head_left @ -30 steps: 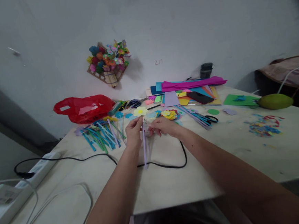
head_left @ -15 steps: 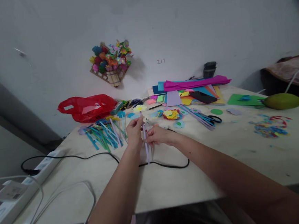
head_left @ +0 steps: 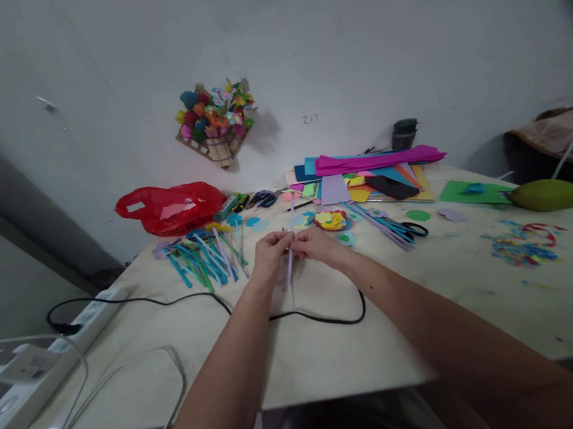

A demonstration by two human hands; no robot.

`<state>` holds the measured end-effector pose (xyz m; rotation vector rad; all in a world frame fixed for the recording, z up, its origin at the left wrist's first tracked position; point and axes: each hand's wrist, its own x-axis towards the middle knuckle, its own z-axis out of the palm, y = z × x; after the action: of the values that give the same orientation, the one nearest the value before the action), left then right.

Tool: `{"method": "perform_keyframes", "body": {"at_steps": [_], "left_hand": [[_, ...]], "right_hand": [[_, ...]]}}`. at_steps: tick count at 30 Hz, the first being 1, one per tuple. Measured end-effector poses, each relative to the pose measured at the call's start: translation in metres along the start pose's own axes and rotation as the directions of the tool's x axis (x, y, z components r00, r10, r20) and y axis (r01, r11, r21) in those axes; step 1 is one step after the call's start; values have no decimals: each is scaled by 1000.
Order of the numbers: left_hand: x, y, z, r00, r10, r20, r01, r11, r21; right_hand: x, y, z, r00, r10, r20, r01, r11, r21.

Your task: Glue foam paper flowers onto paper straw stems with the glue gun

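Observation:
A thin light purple strip (head_left: 290,267) runs upright between my hands at the middle of the table. My left hand (head_left: 271,252) pinches it from the left, and my right hand (head_left: 317,246) pinches it from the right, with the fingertips of both meeting. The strip sticks out above and below the fingers. Blue, green and purple strips (head_left: 205,257) lie left of my left hand. Beyond my right hand sits a pile of yellow and red paper flowers (head_left: 331,220).
A black cable (head_left: 319,319) loops below my hands. Scissors (head_left: 414,229) lie to the right by more strips. At the back are a red plastic bag (head_left: 171,209), coloured sheets (head_left: 376,161) and a green pouch (head_left: 545,195). A power strip (head_left: 55,365) is at left.
My hands have come together at the fingertips, with my left hand shifted right and lower. The purple strip now extends higher above the fingers. The view has shifted slightly.

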<state>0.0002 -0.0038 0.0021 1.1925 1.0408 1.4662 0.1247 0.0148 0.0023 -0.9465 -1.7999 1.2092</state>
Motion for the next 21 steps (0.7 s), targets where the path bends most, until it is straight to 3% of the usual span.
{"method": "perform_keyframes", "body": {"at_steps": [7, 9, 15, 18, 21], "left_hand": [[4, 2, -4, 977, 45, -207, -66, 994, -93], [4, 2, -5, 979, 33, -203, -53, 994, -92], [1, 0, 0, 997, -41, -60, 37, 997, -74], [4, 2, -8, 993, -9, -119, 0, 997, -71], [12, 6, -26, 967, 30, -254, -45, 998, -51]], "right_hand": [[-8, -10, 10, 947, 140, 288, -154, 988, 25], [-8, -11, 11, 956, 132, 262, -142, 990, 18], [-5, -7, 10, 986, 105, 129, -108, 994, 15], [-4, -6, 8, 987, 111, 117, -115, 993, 25], [-4, -6, 7, 989, 100, 112, -104, 994, 30]]}}
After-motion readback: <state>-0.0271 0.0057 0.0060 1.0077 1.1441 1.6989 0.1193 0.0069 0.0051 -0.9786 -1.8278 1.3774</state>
